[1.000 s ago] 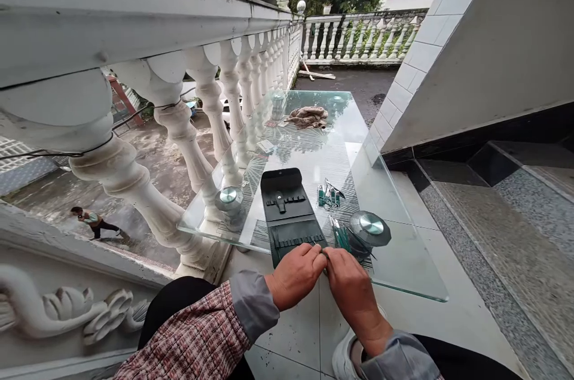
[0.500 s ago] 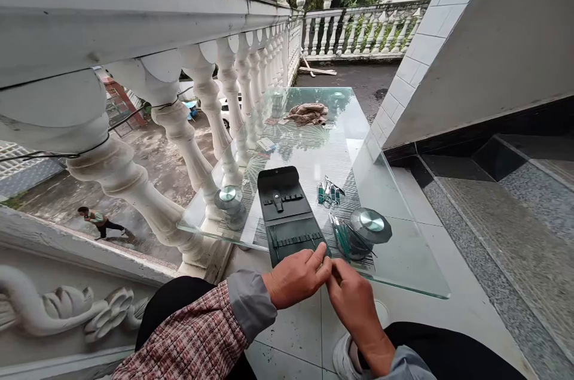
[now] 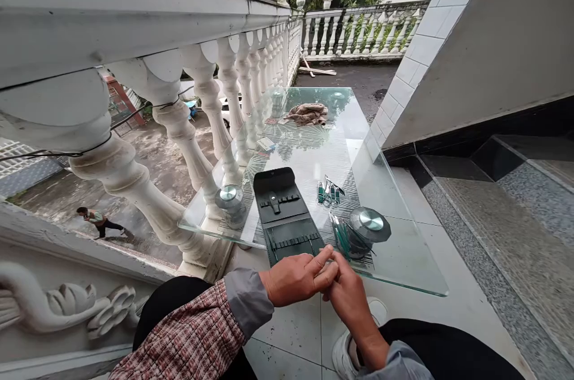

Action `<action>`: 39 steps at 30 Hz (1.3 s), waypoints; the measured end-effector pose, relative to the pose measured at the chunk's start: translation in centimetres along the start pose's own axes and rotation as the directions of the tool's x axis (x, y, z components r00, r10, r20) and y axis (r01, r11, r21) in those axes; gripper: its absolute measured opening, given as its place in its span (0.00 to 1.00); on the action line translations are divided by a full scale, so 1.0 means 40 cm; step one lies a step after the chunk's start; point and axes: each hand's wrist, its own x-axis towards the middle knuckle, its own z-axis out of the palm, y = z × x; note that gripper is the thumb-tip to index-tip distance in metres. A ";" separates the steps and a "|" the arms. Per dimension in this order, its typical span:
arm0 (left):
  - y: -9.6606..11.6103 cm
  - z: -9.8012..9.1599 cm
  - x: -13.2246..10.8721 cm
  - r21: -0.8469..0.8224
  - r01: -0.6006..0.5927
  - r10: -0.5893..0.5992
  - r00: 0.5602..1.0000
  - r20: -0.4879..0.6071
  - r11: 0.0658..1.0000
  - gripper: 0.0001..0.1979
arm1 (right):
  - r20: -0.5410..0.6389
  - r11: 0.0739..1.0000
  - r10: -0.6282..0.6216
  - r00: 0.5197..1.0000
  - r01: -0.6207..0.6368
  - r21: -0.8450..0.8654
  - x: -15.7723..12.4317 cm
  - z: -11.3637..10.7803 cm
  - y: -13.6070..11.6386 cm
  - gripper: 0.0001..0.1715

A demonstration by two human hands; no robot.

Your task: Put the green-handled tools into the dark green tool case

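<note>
Your left hand [image 3: 291, 278] and right hand [image 3: 350, 287] touch by the black tool case [image 3: 282, 212]; I cannot tell if your fingers [image 3: 323, 260] hold anything.

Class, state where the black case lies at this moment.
In the head view, the black case lies open on the near end of the glass table, just beyond the left hand, with small steel tools to its right.

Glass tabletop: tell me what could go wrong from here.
The black tool case seems to reach the near edge of the glass tabletop, so it could slip off. The small green tweezers lie close to the right hand and could be knocked. Anything the left hand pinches is hidden and could drop.
</note>
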 end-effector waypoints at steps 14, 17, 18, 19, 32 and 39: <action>0.000 -0.005 -0.022 -0.012 -0.051 0.051 0.998 -0.029 0.999 0.18 | -0.179 0.956 -0.167 0.970 0.115 -0.269 -0.007 0.003 0.004 0.23; -0.001 -0.010 -0.030 -0.026 -0.059 0.058 0.998 -0.006 0.998 0.19 | -0.092 0.992 -0.075 0.993 0.064 -0.109 -0.011 0.005 0.001 0.21; -0.002 -0.012 -0.032 -0.032 -0.061 0.061 0.998 0.001 0.998 0.19 | -0.055 0.997 -0.050 0.997 0.046 -0.061 -0.014 0.004 -0.001 0.20; -0.003 -0.012 -0.035 -0.036 -0.063 0.063 0.998 0.002 0.997 0.19 | -0.028 0.998 -0.044 0.999 0.043 -0.035 -0.018 0.003 -0.003 0.19; -0.010 -0.008 -0.068 -0.035 -0.124 0.121 0.989 -0.085 0.992 0.21 | 0.109 0.844 -0.373 0.922 0.385 -0.372 0.005 -0.047 -0.034 0.11; -0.017 -0.002 -0.067 -0.072 -0.151 0.142 0.982 -0.123 0.986 0.21 | 0.186 0.768 -0.419 0.889 0.456 -0.449 0.028 -0.046 -0.048 0.07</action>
